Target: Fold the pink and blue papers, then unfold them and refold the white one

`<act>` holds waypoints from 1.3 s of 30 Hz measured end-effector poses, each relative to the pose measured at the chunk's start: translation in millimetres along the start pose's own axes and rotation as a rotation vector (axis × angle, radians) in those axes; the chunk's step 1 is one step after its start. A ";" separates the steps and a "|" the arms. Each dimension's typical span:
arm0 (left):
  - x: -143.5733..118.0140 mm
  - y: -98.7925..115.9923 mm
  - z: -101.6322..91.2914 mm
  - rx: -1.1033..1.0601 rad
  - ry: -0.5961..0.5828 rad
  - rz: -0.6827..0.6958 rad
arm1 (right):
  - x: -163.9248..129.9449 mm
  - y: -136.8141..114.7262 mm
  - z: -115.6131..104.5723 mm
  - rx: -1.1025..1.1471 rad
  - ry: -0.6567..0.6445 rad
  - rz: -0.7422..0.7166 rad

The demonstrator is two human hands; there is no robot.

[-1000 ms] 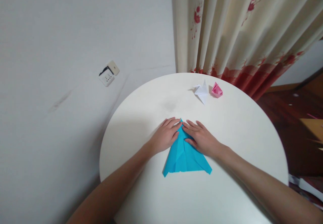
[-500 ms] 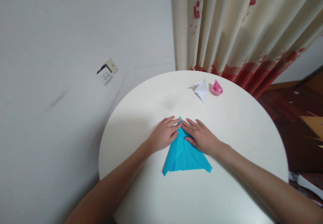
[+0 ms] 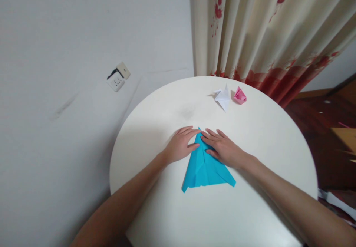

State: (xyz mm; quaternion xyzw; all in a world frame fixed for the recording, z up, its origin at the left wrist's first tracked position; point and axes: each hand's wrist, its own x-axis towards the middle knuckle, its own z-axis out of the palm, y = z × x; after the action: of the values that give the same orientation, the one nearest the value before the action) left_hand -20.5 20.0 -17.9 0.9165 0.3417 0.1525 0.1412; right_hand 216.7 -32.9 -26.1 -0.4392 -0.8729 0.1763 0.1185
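Note:
A folded sheet of blue paper [image 3: 207, 173] lies flat on the white round table, its narrow tip pointing away from me and its wide edge toward me. At the left of the tip, my left hand [image 3: 180, 145] touches the paper with thumb and fingertips, the fingers stretched and the thumb spread apart. My right hand [image 3: 222, 148] rests flat over the paper's right side, fingers extended and reaching the centre crease near the tip. Part of the right slanted edge is hidden under that hand.
Near the far edge of the table [image 3: 150, 117] stand a white folded paper bird [image 3: 222, 98] and a small pink origami piece [image 3: 239, 96]. Behind them hangs a cream and red curtain [image 3: 250, 35]. A wall with a socket [image 3: 115, 81] borders the table's left.
My left thumb and fingers have spread apart, uncovering more of the paper near the tip. The paper has turned slightly, its lower edge shifting right. My right hand stays on it.

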 end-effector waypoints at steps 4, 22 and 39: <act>1.0 -8.3 4.1 -0.052 0.043 0.042 | -3.6 7.3 -10.3 0.019 -0.052 -0.013; -13.7 39.3 -3.6 0.241 -0.100 0.047 | -5.4 -3.0 -19.8 -0.005 -0.023 0.040; -6.5 18.7 7.0 0.133 0.020 0.011 | -2.6 -12.1 -18.4 0.067 -0.033 0.027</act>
State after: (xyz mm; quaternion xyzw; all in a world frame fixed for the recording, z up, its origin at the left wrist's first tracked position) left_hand -11.7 1.0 -18.7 0.9242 0.3474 0.1392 0.0756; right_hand 216.1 -37.9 -4.6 -0.4439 -0.8623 0.2141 0.1162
